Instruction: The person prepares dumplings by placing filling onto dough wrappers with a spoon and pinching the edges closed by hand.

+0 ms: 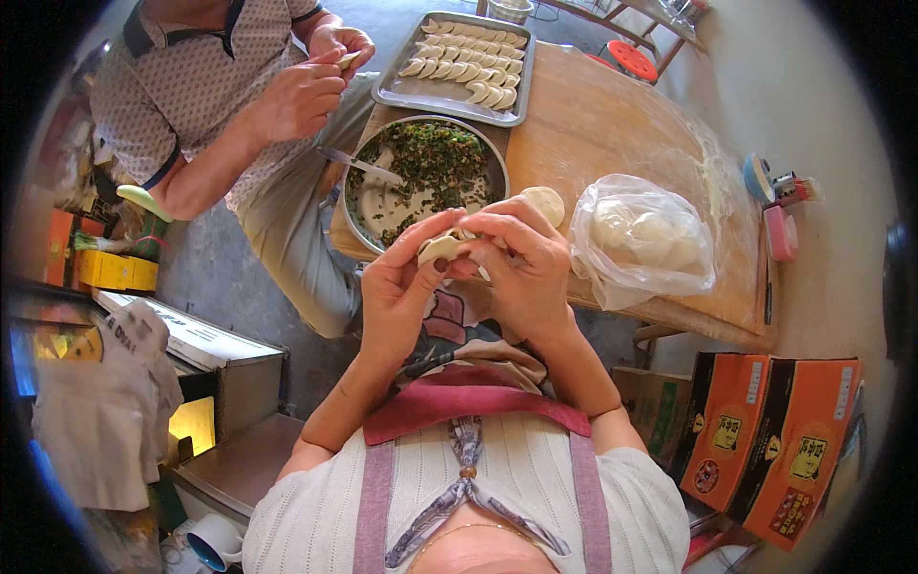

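Between my fingers is a partly folded dumpling point(439, 247), with dark filling showing at its edge. My left hand point(401, 280) supports it from the left, thumb on the wrapper. My right hand point(523, 265) pinches its right end, and some of those fingertips are hidden. Just beyond my hands stands a round metal basin point(505, 168) of chopped green filling point(445, 151), with a spatula or spoon handle point(358, 165) resting over its left rim. A flat round wrapper point(543, 206) lies on the wooden table behind my right hand.
A metal tray point(401, 99) holds rows of finished dumplings point(466, 54). Dough pieces sit in a clear plastic bag point(642, 237) at right. Across to the left, another person's hands point(308, 93) hold a dumpling. Orange cartons point(767, 438) stand low on the right.
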Available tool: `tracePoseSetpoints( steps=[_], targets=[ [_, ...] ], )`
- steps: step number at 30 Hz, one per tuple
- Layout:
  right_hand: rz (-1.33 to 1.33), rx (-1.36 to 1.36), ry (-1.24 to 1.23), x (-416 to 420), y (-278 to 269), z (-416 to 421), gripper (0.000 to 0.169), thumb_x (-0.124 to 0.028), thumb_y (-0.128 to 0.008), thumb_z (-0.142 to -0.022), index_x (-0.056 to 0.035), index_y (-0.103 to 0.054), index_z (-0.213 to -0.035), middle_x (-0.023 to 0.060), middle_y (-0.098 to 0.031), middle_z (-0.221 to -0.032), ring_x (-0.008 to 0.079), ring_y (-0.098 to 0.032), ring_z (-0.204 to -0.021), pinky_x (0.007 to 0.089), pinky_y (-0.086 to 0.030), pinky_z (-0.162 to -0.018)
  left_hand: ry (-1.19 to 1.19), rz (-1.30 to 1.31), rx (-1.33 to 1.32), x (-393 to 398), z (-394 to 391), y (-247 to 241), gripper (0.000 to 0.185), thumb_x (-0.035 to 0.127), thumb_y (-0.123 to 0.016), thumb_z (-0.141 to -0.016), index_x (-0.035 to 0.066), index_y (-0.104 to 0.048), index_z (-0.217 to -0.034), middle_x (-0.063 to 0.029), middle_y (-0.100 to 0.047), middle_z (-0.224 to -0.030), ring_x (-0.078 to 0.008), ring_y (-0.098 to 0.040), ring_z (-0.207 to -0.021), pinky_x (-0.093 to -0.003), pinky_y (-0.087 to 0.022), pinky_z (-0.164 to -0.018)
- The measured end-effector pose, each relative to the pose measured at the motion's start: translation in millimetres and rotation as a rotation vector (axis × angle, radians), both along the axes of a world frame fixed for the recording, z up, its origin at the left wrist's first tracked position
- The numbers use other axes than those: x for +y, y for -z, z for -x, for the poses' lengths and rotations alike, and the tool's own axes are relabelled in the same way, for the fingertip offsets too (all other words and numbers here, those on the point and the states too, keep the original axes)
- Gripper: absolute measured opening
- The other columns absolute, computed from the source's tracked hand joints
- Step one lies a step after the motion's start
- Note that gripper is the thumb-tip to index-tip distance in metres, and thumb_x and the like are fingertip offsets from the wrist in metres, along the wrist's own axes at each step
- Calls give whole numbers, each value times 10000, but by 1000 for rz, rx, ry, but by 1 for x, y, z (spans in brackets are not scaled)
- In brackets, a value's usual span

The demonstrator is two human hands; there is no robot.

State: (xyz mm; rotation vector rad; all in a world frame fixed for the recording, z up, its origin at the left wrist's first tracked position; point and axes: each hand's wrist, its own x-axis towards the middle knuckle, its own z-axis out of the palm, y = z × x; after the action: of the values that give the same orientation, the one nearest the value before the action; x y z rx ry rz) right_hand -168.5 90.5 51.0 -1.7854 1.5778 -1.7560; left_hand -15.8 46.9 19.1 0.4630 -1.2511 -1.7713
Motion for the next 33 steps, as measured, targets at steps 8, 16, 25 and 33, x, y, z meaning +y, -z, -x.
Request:
tracePoseSetpoints(
  steps=[8, 16, 25, 33],
  targets=[
    [-31, -23, -31, -1, -4, -1, 116, 35, -717, -780, -26, -710, -878, 88, -635, -816, 238, -620, -759, 348, -510, -658, 14, 78, -52, 0, -1, -6, 470, -75, -515, -970, -23, -488, -1436, -149, -580, -1357, -188, -682, -1023, -284, -550, -899],
    [-55, 224, -136, -3, -12, 11, 138, 30, -722, -787, -40, -733, -905, 98, -645, -848, 245, -645, -760, 345, -528, -667, -34, 246, -175, -3, -5, -4, 581, -96, -540, -938, 7, -412, -1494, -135, -627, -1287, -157, -675, -1013, -279, -554, -884],
    [-17, 125, -84, -1, -4, 1, 144, 18, -752, -768, -30, -730, -903, 96, -641, -847, 238, -641, -760, 335, -529, -667, 88, -21, -185, -5, -8, 8, 396, -28, -596, -938, -12, -568, -1333, -83, -703, -1047, -114, -684, -803, -245, -563, -724],
    [51, 352, -88, 0, -12, 6, 146, -7, -758, -756, -35, -723, -894, 76, -616, -811, 262, -606, -729, 353, -508, -635, 55, 110, -190, -7, -4, 4, 365, -45, -586, -916, -17, -616, -1279, -61, -700, -1034, -80, -660, -830, -225, -538, -717]
  ],
)
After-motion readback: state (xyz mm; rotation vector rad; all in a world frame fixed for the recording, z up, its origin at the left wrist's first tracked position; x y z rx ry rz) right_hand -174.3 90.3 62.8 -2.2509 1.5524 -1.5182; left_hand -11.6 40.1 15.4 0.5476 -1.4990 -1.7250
